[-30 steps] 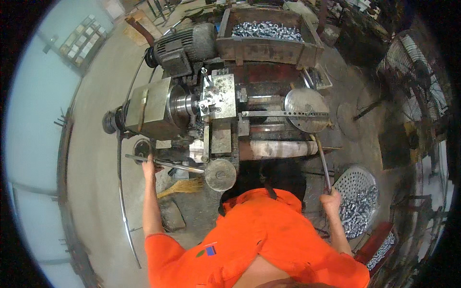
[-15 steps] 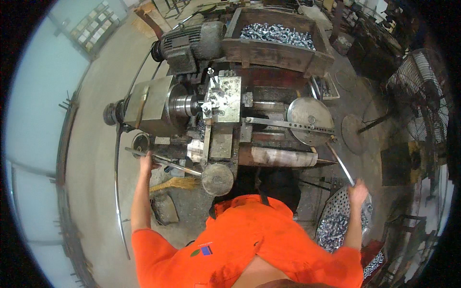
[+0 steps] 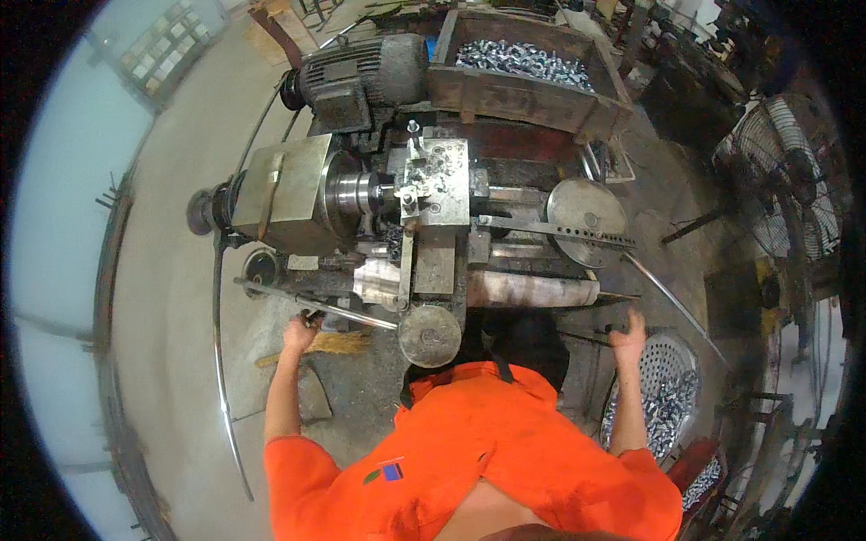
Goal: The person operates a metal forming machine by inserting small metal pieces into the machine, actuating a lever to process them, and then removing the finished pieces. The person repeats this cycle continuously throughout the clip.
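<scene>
My left hand is below the long metal lever at the lathe's front, off its bar. Its fingers are curled at a small dark thing I cannot make out. My right hand is in the air beside the perforated metal basket, a finger and the thumb stretched apart and nothing in it. A second, shiny lever slants down from the round steel disc, apart from that hand. Before me stands the lathe, with its chuck, the tool block and a round knob-like disc.
A wooden crate of shiny metal parts stands behind the lathe, beside the electric motor. Shiny parts also fill the basket and a red container at lower right. A straw broom lies below the left lever; a fan stands right.
Both hands have come off their levers; the left moved down and rightward, the right leftward and slightly up. The tool block has shifted right, away from the chuck.
</scene>
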Tool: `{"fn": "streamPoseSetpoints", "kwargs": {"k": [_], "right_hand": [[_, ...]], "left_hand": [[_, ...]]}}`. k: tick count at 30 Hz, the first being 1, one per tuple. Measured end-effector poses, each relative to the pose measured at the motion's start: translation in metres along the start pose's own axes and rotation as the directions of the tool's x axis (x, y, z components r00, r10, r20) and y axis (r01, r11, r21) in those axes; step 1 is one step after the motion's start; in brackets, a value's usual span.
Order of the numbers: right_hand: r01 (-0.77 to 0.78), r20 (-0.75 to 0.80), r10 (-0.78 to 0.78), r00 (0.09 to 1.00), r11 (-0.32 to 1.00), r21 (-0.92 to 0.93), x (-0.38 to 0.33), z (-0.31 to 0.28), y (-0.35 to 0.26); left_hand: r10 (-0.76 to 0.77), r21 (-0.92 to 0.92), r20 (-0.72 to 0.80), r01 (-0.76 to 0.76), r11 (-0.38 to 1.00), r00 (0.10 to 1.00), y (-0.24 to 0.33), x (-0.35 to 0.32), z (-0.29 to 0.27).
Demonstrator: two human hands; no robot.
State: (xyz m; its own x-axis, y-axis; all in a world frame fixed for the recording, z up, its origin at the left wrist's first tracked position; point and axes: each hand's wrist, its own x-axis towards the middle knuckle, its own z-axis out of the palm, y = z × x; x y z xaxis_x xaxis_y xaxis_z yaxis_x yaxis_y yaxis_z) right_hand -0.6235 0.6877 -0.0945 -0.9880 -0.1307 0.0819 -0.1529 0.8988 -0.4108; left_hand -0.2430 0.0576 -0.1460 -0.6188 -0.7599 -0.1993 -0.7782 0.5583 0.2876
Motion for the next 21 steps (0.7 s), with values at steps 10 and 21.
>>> {"fn": "streamPoseSetpoints", "kwargs": {"k": [10, 21], "right_hand": [[0.052, 0.284, -0.077, 0.956, 0.994, 0.096, -0.02, -0.003, -0.065], [0.205, 0.164, -0.242, 0.956, 0.955, 0.214, 0.043, -0.06, -0.142]], "left_hand": [[-0.236, -0.083, -0.358, 0.222, 0.972, 0.903, 0.027, 0.001, 0.123], [-0.292, 0.008, 0.195, 0.296, 0.955, 0.936, -0.016, 0.0, 0.071]]}}
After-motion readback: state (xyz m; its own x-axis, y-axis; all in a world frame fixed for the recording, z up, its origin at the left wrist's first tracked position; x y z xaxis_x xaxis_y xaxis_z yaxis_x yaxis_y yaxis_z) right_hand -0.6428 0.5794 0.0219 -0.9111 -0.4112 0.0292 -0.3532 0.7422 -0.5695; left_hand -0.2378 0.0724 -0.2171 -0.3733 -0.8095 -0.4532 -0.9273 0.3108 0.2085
